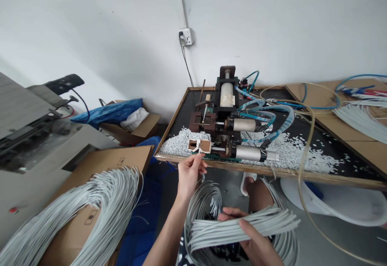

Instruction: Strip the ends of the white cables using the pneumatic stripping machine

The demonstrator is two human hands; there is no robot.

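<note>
My left hand point(191, 173) pinches a thin pale wire just in front of the wire-stripping machine point(226, 100). The wire's end reaches the taped jaw block point(200, 146) at the table's front edge. Lower right, my right hand point(250, 233) is wrapped round a thick bundle of pale grey wires point(217, 231), thumb on top. The rest of that bundle loops in a coil over my lap. Two silver air cylinders point(249, 153) stick out to the right of the jaws.
White scraps of insulation point(308, 153) cover much of the black-topped table point(347, 165). On the left, more wires point(115, 201) lie over a cardboard sheet point(133, 157). A clear hose point(304, 165) hangs over the front edge. A white basin point(356, 205) stands below.
</note>
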